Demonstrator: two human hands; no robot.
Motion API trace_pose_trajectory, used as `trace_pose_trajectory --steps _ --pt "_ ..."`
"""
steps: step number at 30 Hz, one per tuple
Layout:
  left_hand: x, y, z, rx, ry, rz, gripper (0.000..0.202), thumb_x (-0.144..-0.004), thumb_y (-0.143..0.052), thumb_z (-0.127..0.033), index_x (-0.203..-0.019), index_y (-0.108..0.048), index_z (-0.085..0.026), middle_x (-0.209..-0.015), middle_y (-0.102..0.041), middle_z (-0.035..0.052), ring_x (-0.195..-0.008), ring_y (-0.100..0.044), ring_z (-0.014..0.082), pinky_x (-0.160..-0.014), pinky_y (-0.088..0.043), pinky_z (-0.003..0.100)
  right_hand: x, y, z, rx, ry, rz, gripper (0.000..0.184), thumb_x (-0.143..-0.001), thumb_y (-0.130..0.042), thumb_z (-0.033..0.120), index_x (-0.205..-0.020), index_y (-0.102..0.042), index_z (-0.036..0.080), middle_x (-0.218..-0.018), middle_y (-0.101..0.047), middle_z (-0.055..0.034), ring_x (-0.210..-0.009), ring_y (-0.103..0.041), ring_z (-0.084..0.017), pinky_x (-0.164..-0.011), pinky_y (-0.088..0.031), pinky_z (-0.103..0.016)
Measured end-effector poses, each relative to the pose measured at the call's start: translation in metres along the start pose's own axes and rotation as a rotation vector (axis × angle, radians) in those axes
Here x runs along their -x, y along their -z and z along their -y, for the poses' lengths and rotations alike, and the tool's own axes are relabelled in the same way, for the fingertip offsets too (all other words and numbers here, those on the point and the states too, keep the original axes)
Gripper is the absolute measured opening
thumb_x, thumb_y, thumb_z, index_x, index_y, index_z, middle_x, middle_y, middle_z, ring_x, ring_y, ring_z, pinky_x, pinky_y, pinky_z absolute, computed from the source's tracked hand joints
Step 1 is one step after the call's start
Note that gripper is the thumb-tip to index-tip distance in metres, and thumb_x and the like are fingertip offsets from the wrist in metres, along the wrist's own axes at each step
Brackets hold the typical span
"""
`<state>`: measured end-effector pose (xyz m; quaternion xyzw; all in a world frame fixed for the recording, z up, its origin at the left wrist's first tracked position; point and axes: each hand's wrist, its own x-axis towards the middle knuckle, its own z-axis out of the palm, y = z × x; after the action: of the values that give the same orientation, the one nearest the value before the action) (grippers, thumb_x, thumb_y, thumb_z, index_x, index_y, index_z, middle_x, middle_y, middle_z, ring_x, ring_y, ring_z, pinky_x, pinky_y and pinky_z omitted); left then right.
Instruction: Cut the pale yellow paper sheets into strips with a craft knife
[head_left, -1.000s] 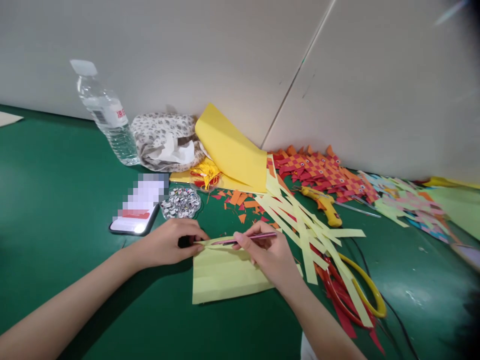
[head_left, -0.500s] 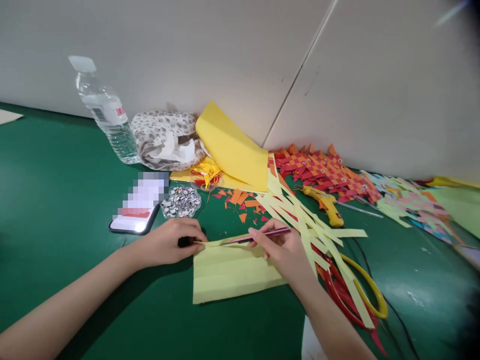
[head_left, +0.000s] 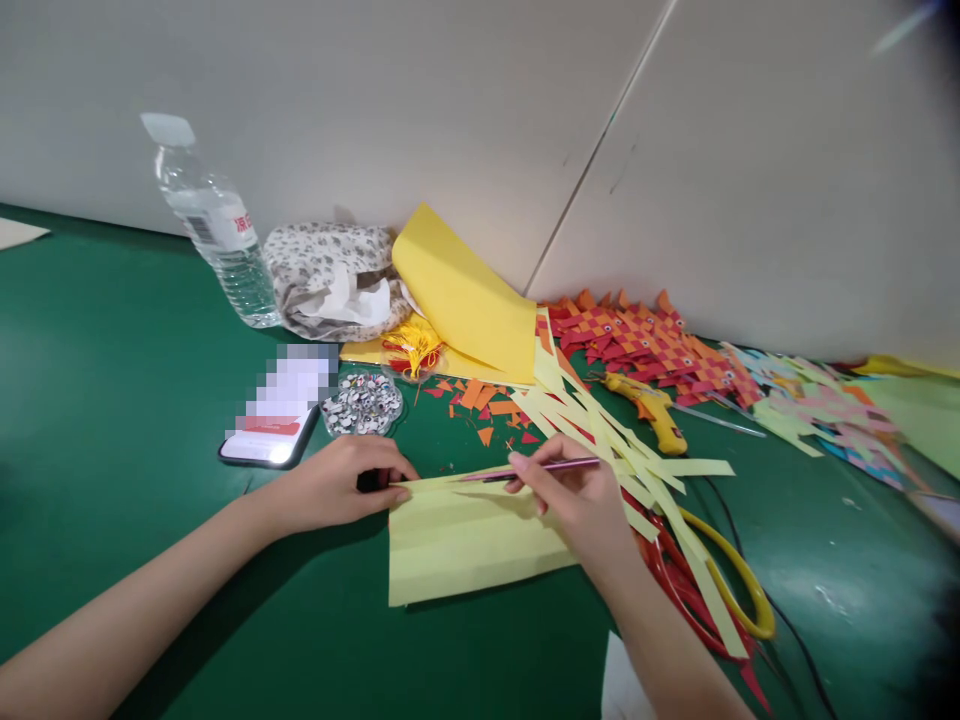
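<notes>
A pale yellow sheet of paper (head_left: pixel 457 545) lies on the green table (head_left: pixel 112 400) in front of me. My left hand (head_left: pixel 337 485) presses its fingertips on the sheet's upper left corner. My right hand (head_left: pixel 581 505) is closed around a thin pink tool like a craft knife or pen (head_left: pixel 540 468), whose tip rests on the sheet's top edge. A narrow strip of the sheet's top edge lifts slightly between the two hands.
Cut yellow strips (head_left: pixel 622 450), yellow-handled scissors (head_left: pixel 739 590), a yellow glue gun (head_left: pixel 649 408) and woven paper fish (head_left: pixel 645 340) lie to the right. A phone (head_left: pixel 277 415), a dish of googly eyes (head_left: pixel 364 405), a water bottle (head_left: pixel 214 230), a patterned pouch (head_left: pixel 330 280) and yellow card (head_left: pixel 465 295) sit behind.
My right hand has drawn the pink tool to the right along the sheet's top edge. My left hand has stayed on the left corner.
</notes>
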<state>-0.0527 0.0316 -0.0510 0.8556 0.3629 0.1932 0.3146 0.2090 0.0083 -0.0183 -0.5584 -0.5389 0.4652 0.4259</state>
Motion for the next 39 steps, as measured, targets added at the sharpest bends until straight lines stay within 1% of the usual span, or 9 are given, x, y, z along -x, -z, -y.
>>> trace_pose_trajectory --steps 3,8,11,15,19,22,30,34,39 --pt "-0.001 0.000 0.000 0.000 -0.005 0.001 0.017 -0.088 -0.055 -0.027 -0.095 -0.069 -0.020 -0.081 -0.066 0.0022 -0.072 -0.059 0.0125 -0.064 -0.044 0.022 0.004 -0.014 0.001 0.024 -0.034 0.084 0.032 -0.074 -0.072 0.045 -0.065 -0.055 0.020 -0.060 -0.070 -0.0032 -0.041 -0.046 -0.009 -0.040 -0.036 -0.022" --pt "0.000 0.001 -0.001 0.010 -0.011 0.008 0.017 -0.088 -0.055 -0.026 -0.091 -0.070 -0.019 -0.082 -0.066 0.0039 -0.074 -0.060 0.0136 -0.066 -0.046 0.023 0.004 -0.026 -0.003 -0.002 -0.063 0.130 0.031 -0.075 -0.071 0.046 -0.068 -0.054 0.021 -0.063 -0.071 -0.0025 -0.042 -0.048 -0.010 -0.042 -0.035 -0.023" --pt "0.000 0.001 -0.001 0.022 -0.022 0.009 0.017 -0.089 -0.055 -0.025 -0.091 -0.070 -0.019 -0.084 -0.066 0.0039 -0.076 -0.061 0.0134 -0.067 -0.046 0.023 0.002 -0.023 -0.004 0.007 -0.063 0.129 0.032 -0.075 -0.071 0.045 -0.067 -0.054 0.020 -0.062 -0.070 -0.0022 -0.042 -0.046 -0.009 -0.043 -0.035 -0.022" --pt "0.000 0.001 0.000 0.021 -0.024 0.009 0.017 -0.089 -0.055 -0.025 -0.092 -0.070 -0.019 -0.085 -0.066 0.0037 -0.077 -0.061 0.0134 -0.069 -0.046 0.023 -0.002 -0.011 -0.006 0.009 -0.058 0.092 0.032 -0.075 -0.071 0.044 -0.066 -0.054 0.019 -0.060 -0.069 -0.0018 -0.042 -0.045 -0.009 -0.042 -0.034 -0.021" --pt "0.001 0.000 -0.001 0.013 -0.022 0.001 0.016 -0.089 -0.056 -0.026 -0.092 -0.070 -0.020 -0.084 -0.065 0.0035 -0.077 -0.061 0.0135 -0.069 -0.046 0.024 -0.007 0.003 -0.010 -0.035 -0.069 0.055 0.032 -0.071 -0.075 0.042 -0.064 -0.055 0.019 -0.057 -0.068 -0.0014 -0.041 -0.045 -0.009 -0.040 -0.034 -0.021" --pt "0.001 -0.001 -0.001 0.008 -0.020 -0.009 0.016 -0.089 -0.056 -0.027 -0.092 -0.070 -0.020 -0.085 -0.065 0.0039 -0.077 -0.060 0.0137 -0.068 -0.046 0.023 -0.008 0.007 -0.010 -0.048 -0.068 0.054 0.032 -0.070 -0.076 0.042 -0.063 -0.055 0.019 -0.057 -0.068 -0.0020 -0.041 -0.047 -0.010 -0.040 -0.035 -0.022" --pt "0.000 -0.003 0.000 -0.022 -0.012 -0.033 0.016 -0.088 -0.056 -0.028 -0.085 -0.069 -0.019 -0.077 -0.065 0.0022 -0.071 -0.058 0.0125 -0.063 -0.045 0.022 -0.008 0.005 -0.006 -0.041 -0.037 0.047 0.032 -0.070 -0.076 0.043 -0.063 -0.055 0.019 -0.057 -0.068 -0.0031 -0.042 -0.049 -0.010 -0.040 -0.039 -0.022" --pt "0.001 -0.003 -0.001 -0.029 -0.009 -0.030 0.017 -0.088 -0.056 -0.029 -0.082 -0.068 -0.018 -0.075 -0.065 0.0018 -0.070 -0.058 0.0125 -0.064 -0.044 0.022 -0.002 -0.003 -0.002 -0.058 -0.045 0.015 0.034 -0.070 -0.075 0.047 -0.063 -0.055 0.020 -0.057 -0.069 -0.0025 -0.041 -0.050 -0.010 -0.040 -0.040 -0.022" --pt "0.002 -0.001 -0.002 -0.027 -0.025 -0.032 0.016 -0.087 -0.055 -0.024 -0.086 -0.069 -0.019 -0.080 -0.066 0.0032 -0.072 -0.059 0.0128 -0.065 -0.046 0.022 0.002 -0.018 -0.001 -0.009 -0.090 0.112 0.034 -0.072 -0.073 0.048 -0.066 -0.054 0.019 -0.060 -0.070 -0.0030 -0.042 -0.048 -0.009 -0.040 -0.037 -0.021"
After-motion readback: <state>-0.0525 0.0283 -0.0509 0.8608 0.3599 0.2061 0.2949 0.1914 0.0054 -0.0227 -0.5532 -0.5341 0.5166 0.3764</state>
